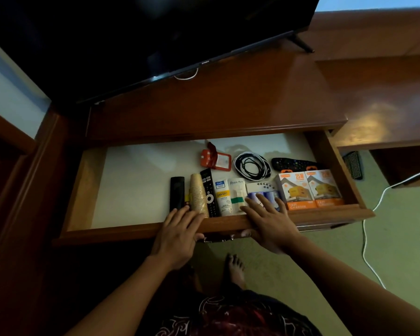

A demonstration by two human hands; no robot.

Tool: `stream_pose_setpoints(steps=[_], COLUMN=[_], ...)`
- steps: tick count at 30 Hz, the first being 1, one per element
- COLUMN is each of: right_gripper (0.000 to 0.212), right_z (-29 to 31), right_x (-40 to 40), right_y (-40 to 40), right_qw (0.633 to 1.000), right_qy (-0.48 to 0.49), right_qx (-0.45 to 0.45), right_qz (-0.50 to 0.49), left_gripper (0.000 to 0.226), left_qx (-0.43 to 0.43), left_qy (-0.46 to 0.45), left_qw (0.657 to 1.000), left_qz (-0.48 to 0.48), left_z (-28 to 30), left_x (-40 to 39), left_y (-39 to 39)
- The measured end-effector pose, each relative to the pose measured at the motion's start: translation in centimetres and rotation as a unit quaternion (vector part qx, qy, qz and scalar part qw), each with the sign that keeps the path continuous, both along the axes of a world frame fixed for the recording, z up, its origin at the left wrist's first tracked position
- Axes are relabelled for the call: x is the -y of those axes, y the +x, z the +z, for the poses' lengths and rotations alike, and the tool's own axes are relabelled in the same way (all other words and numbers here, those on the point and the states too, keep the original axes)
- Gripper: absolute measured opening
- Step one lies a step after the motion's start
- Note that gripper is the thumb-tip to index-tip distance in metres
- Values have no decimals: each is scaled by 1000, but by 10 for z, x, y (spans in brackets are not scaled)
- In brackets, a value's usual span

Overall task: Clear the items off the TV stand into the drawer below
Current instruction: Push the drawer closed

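The drawer below the TV stand top stands pulled out. Along its front lie a black remote, a stack of paper cups, a longer remote, a white tube, a white packet and two orange charger boxes. Behind them are a red card holder, coiled cables and a dark remote. My left hand rests flat on the drawer's front edge, fingers over the cups. My right hand lies spread on the front edge, fingertips on a blue-and-white item.
A black TV stands at the back of the stand, with a white cable loop under it. A lower wooden desk is at right. A white cord runs over the green floor. My bare foot is below the drawer.
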State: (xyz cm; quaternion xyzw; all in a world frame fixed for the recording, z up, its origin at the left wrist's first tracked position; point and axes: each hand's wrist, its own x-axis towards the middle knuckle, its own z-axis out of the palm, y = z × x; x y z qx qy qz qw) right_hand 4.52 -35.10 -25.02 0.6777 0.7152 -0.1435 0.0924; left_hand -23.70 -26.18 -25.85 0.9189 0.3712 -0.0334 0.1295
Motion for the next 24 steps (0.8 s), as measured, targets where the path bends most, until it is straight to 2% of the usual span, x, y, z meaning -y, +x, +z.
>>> stream_pose_setpoints(steps=[6,11,16,19,21,24], right_gripper=[90,83,79,79,84,113], right_z=[2,1,2,6,11,21], right_x=[-4,-19,-45,-65,-79,-107], right_y=[1,2,8,11,13,18], right_qw=[1000,1000,999,998,998,995], right_qy=[9,14,6,8,24,50], right_qx=[-6,6,33,37,30,12], right_qz=[7,-3,-17,-40,-54,-84], left_gripper=[58,66,55,58,67,92], left_qx=[1,-13,-8,-7,-13,-29], left_qy=[5,4,-8,-6,13,64], left_qw=[1000,1000,1000,1000,999,996], left_qz=[-2,-2,13,29,40,54], left_z=[0,4,9,13,17,24], left_x=[-4,-20,-44,-64,-80,-108], left_y=[2,8,21,30,35,44])
